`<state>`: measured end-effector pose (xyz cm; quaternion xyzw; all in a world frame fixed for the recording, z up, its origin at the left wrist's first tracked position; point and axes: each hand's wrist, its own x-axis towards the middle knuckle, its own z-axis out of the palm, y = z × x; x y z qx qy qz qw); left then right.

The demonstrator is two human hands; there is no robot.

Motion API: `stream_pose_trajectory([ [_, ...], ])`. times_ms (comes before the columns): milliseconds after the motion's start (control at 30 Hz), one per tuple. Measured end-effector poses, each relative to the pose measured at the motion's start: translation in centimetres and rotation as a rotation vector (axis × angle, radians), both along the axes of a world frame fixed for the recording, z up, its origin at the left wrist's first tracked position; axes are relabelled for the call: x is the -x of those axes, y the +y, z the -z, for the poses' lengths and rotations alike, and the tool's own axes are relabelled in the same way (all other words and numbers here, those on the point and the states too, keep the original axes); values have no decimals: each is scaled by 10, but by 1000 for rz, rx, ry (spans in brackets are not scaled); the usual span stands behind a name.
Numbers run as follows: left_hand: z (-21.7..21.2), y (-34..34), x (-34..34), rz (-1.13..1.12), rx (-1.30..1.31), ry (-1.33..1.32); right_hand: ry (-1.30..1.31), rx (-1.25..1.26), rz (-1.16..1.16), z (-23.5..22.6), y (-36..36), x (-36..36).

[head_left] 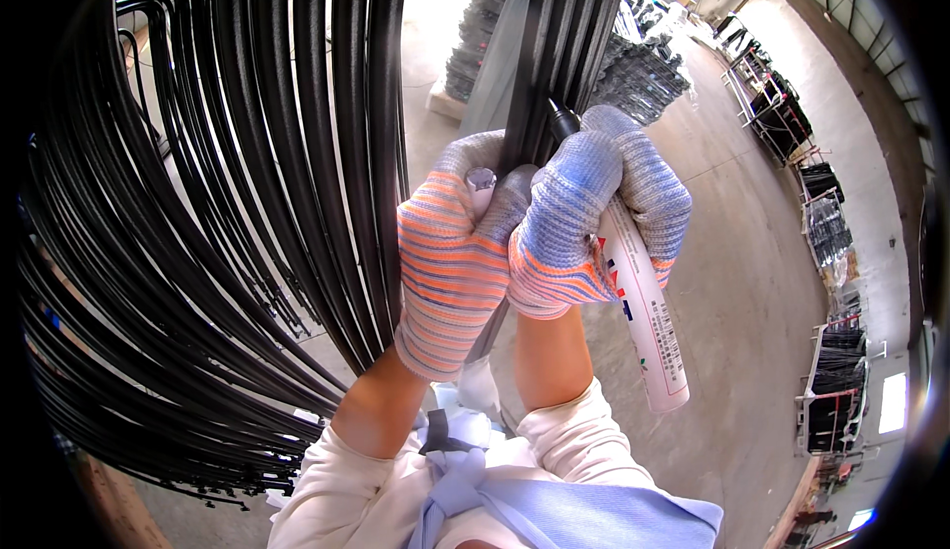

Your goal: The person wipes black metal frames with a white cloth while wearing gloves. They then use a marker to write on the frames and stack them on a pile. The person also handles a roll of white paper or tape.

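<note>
My left hand (450,262), in a striped orange and grey knit glove, is closed around a bundle of black metal rods (569,24) that runs up out of view, with a small grey cap (481,181) beside its thumb. My right hand (584,222), in a blue and orange striped glove, grips a white tube-shaped marker (648,316). The marker's dark tip (561,116) touches the rods above my fingers. The tube's lower end sticks out below my right palm.
A large mass of curved black rods (198,202) hangs at the left and fills that side. Stacks of dark wire parts (643,69) and several wheeled racks (836,391) stand along the concrete floor (752,282) at the right.
</note>
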<state>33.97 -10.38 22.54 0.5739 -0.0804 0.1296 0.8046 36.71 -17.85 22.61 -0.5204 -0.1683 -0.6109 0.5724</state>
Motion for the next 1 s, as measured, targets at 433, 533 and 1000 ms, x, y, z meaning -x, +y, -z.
stream_pose_trajectory([
  [433,2,1,-2,55,38,-21,4,11,-1,0,1,-2],
  [533,0,-1,-2,51,82,17,6,11,1,2,0,-3],
  [1000,0,-4,-4,18,14,-57,1,1,-2,-1,5,-1],
])
